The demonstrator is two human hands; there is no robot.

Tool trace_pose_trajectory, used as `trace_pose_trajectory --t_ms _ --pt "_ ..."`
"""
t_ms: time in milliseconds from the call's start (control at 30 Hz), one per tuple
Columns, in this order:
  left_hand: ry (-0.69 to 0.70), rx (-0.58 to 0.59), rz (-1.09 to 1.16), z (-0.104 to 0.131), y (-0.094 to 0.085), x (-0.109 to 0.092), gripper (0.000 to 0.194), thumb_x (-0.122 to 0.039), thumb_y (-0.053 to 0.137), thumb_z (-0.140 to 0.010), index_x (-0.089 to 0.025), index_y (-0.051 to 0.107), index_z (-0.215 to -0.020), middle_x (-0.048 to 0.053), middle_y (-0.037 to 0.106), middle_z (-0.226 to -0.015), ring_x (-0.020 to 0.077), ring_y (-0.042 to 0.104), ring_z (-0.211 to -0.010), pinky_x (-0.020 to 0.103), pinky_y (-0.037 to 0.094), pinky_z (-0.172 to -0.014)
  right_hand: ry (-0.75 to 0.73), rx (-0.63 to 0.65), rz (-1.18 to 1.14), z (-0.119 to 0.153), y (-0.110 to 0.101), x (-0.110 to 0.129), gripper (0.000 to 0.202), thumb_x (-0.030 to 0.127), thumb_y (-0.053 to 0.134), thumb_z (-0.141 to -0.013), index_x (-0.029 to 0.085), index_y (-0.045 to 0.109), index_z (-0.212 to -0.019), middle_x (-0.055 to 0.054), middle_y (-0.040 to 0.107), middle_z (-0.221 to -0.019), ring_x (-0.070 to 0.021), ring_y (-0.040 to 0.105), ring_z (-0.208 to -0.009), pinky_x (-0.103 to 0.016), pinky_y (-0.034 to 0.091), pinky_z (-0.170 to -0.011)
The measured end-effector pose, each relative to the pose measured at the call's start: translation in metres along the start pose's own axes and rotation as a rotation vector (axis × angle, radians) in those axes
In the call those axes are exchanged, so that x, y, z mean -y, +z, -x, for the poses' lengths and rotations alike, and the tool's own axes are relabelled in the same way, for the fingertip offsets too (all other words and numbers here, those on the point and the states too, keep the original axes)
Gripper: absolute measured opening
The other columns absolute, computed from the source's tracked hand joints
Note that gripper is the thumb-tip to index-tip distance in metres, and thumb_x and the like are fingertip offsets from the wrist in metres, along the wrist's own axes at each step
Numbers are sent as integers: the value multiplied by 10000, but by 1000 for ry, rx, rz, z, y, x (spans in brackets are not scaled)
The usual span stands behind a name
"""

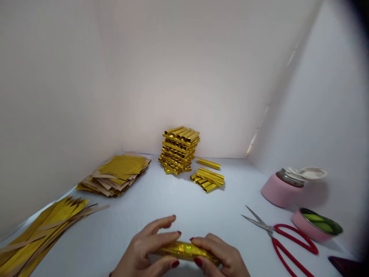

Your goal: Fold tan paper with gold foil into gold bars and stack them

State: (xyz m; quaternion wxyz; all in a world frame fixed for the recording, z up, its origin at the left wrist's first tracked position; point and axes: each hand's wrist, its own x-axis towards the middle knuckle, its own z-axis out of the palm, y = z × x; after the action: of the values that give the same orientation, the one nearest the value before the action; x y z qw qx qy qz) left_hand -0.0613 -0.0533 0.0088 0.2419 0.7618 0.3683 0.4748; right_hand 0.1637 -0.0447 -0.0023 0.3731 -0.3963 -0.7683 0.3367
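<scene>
A folded gold foil paper piece (187,251) lies crosswise between both my hands near the front of the table. My left hand (150,246) grips its left end between thumb and fingers, with the index finger raised off it. The right end is pinched by my right hand (220,254), thumb below and fingers on top. Beyond the hands, a tall criss-cross stack of gold paper tubes (180,150) stands at the back. Several more gold tubes (209,179) lie to its right, with one single tube (208,164) behind them.
At left, a pile of square gold sheets (121,169) sits behind long gold paper strips (49,234). Open red-handled scissors (269,229) lie at right, near a pink jar (282,190) with a raised lid and a pink tin (314,227) holding something green. White walls enclose the table.
</scene>
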Motion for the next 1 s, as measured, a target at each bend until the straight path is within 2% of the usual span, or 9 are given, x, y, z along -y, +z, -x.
trace_pose_trajectory --t_ms 133,400,500,600,700,767,833,900,1000 --pt "71 120 19 0 4 -2 151 -239 575 -897 -247 711 -962 43 740 -843 148 703 -743 181 555 -681 -57 5 -44 0 2 4 215 319 595 -842 235 720 -995 -76 691 -740 -187 645 -648 -239 491 -587" --pt "-29 165 67 1 4 1 184 -261 534 -917 -228 706 -864 48 725 -858 149 691 -767 196 541 -680 -63 62 -51 2 3 1 240 343 560 -870 226 736 -983 -93 707 -765 -193 646 -698 -256 477 -622" --pt "73 151 -98 2 6 6 77 -263 621 -858 -245 695 -866 31 731 -894 163 692 -817 220 533 -744 -37 64 -55 0 4 1 266 386 544 -872 232 754 -927 -85 697 -732 -184 634 -676 -256 470 -617" --pt "153 163 -184 4 9 12 75 -247 602 -863 -247 676 -857 -1 732 -803 141 691 -715 207 524 -712 17 46 -98 -2 5 3 264 410 595 -820 213 756 -886 -70 688 -718 -180 620 -658 -258 464 -611" --pt "3 145 -133 7 11 12 190 -265 501 -914 -226 654 -809 -7 707 -730 127 668 -649 164 511 -599 106 -28 -220 -2 4 3 322 414 661 -751 170 705 -957 -60 680 -760 -175 600 -651 -258 459 -595" --pt "-64 144 -135 7 11 9 176 -299 514 -908 -222 657 -840 1 711 -758 138 671 -676 165 517 -603 163 -45 -317 -2 6 1 306 423 652 -765 156 680 -913 -41 660 -716 -154 576 -610 -250 445 -578" --pt "-2 149 -172 6 11 5 142 -313 562 -882 -238 667 -941 8 729 -822 151 682 -713 179 529 -647 185 -25 -393 -1 9 -2 293 436 638 -786 153 665 -856 -25 639 -670 -138 557 -584 -243 431 -569" --pt "110 161 -192 5 13 3 169 -300 573 -880 -262 665 -1016 11 740 -872 157 692 -744 184 534 -675 166 -12 -435 -1 13 -5 321 448 653 -777 155 642 -908 -16 629 -673 -130 542 -581 -235 417 -556" --pt "125 131 -149 3 17 2 197 -275 506 -926 -263 674 -1028 19 741 -887 146 697 -754 173 535 -678 127 -109 -445 -2 15 -5 352 439 685 -754 179 574 -964 -1 611 -751 -108 500 -576 -212 381 -525"
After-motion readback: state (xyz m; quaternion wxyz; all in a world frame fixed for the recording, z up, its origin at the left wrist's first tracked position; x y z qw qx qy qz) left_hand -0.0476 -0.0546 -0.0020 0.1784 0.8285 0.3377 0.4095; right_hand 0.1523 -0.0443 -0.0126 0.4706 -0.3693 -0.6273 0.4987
